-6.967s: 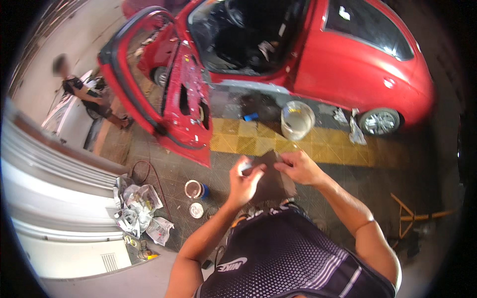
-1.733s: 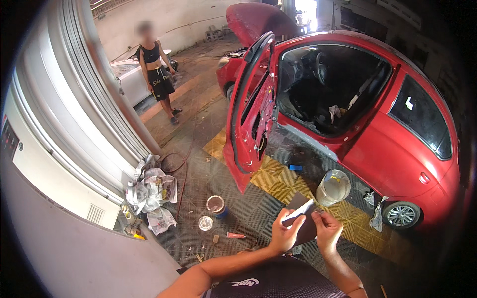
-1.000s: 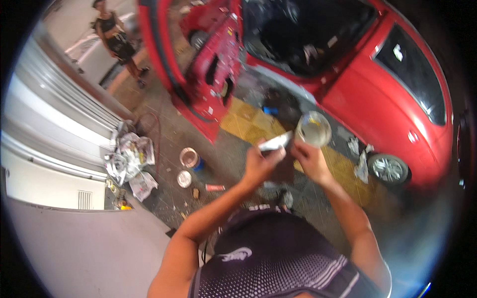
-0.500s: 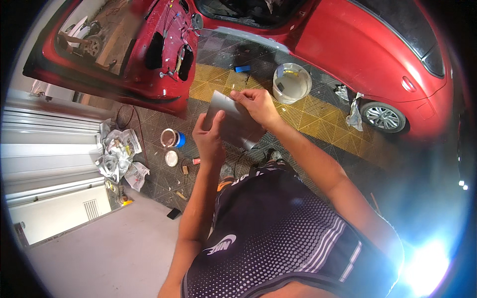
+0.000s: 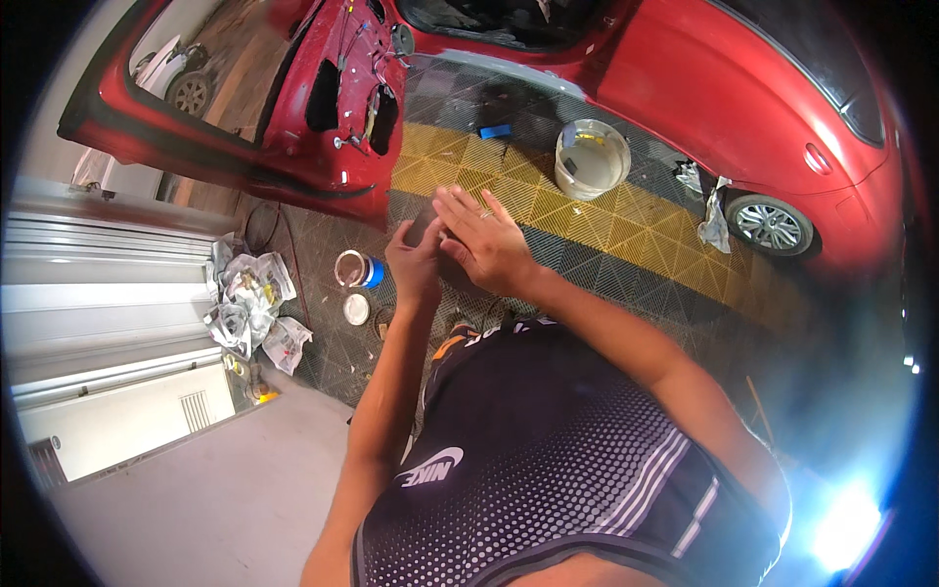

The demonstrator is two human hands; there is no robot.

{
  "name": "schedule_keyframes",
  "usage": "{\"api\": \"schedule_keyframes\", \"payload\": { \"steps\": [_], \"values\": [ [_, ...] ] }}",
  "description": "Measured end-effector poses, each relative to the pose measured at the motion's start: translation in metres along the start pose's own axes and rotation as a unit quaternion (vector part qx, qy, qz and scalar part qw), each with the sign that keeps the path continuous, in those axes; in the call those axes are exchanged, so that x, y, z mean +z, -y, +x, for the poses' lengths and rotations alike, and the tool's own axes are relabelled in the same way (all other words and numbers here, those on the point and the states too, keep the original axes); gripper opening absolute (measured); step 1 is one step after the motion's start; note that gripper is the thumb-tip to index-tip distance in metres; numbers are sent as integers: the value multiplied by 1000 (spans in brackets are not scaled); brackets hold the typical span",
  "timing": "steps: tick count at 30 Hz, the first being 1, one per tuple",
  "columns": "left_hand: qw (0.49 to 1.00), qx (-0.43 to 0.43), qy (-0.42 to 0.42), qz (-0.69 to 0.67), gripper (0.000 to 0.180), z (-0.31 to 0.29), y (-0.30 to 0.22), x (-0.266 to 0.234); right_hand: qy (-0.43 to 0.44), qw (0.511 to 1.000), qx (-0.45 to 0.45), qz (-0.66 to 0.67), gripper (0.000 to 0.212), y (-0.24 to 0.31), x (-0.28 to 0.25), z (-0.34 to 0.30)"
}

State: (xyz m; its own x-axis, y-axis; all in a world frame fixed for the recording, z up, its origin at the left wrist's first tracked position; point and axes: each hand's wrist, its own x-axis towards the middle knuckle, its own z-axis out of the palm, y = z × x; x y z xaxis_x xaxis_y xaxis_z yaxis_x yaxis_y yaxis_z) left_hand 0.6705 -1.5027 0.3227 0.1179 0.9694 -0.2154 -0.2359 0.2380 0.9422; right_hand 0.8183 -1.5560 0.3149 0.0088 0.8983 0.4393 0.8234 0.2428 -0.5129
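A dark grey sandpaper sheet (image 5: pixel 421 228) is held in front of my body, mostly covered by my hands. My left hand (image 5: pixel 413 262) grips its left side, thumb up and fingers closed around the edge. Across the sheet lies my right hand (image 5: pixel 489 240), its fingers stretched out and nearly flat, pointing up and left, with a ring on one finger. How the sheet is folded beneath the right palm is hidden.
A red car door (image 5: pixel 333 117) stands ajar at upper left, beside the red car body (image 5: pixel 724 108). On the tiled floor are a white bucket (image 5: pixel 594 176), a blue block (image 5: pixel 495 131), an open can (image 5: pixel 358 269), a round lid (image 5: pixel 356 309) and crumpled newspaper (image 5: pixel 254 298).
My right hand has moved from pinching the sheet's upper edge to lying across it. The sheet, broad and open before, now shows far less. The view has shifted slightly.
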Motion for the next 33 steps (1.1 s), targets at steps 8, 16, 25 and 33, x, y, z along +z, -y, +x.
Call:
{"api": "schedule_keyframes", "payload": {
  "steps": [8,16,25,33],
  "values": [
    [988,13,25,151,23,-4,7,-25,74,954,289,25,32,-96,6,-42],
    [956,32,126,262,38,-15,42,-3,-102,875,300,365,29,-51,14,-38],
    [960,24,155,231,40,-26,47,-16,-161,705,383,575,23,-89,-5,-56],
    [950,192,110,221,33,-67,-22,8,-97,477,411,771,44,-89,-38,-74]
  ]
}}
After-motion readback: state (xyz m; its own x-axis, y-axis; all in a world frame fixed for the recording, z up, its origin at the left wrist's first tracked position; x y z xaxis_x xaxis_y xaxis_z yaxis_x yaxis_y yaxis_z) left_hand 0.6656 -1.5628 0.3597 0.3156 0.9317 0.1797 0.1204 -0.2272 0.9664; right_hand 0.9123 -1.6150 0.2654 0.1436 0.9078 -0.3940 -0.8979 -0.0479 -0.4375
